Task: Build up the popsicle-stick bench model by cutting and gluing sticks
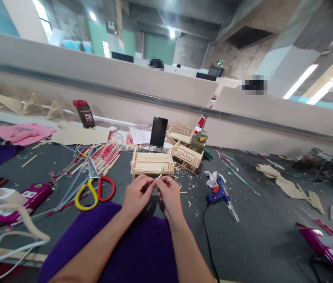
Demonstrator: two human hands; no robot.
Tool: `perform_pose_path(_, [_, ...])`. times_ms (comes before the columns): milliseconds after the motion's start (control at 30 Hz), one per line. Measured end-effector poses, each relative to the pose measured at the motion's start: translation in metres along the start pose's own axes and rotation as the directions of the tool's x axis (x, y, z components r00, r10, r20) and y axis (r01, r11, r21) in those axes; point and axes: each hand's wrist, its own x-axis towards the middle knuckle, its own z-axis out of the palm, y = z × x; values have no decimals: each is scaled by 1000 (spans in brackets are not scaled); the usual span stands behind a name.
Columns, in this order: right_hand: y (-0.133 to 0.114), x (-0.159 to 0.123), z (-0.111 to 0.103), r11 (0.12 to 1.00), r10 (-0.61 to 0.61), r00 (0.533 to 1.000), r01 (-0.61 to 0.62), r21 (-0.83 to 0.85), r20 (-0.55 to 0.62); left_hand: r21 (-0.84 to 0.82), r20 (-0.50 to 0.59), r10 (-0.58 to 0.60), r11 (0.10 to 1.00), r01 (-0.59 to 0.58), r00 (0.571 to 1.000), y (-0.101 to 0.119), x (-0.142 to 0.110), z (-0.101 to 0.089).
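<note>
My left hand (137,196) and my right hand (169,194) meet fingertip to fingertip over a purple cloth (125,243). Together they pinch a short thin wooden stick (158,177), whose tip pokes up between them. Just beyond my fingers stands a small model bed frame made of wooden sticks (152,163). Both hands are closed in a pinch.
Scissors with yellow and red handles (94,188) lie at left among red-tipped sticks. A blue glue gun (218,192) with its black cord lies at right. A phone (158,133) stands propped behind more stick models (186,155). Wood scraps litter the dark table.
</note>
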Motion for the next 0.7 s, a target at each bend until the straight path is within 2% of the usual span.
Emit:
perform_pose_path(167, [-2, -1, 1, 992, 58, 998, -59, 111, 14, -30, -38, -45, 999, 44, 998, 0, 1, 1])
perform_pose_path(300, [-1, 0, 1, 981, 90, 995, -95, 169, 39, -154, -59, -144, 979, 134, 988, 3, 4, -1])
perform_pose_path(467, [0, 0, 2, 961, 125, 991, -134, 241, 50, -376, -4, -318, 879, 293, 948, 5, 7, -1])
perform_pose_path(700, [-2, -2, 5, 926, 177, 983, -186, 327, 56, -517, 80, -439, 749, 414, 895, 2, 5, 5])
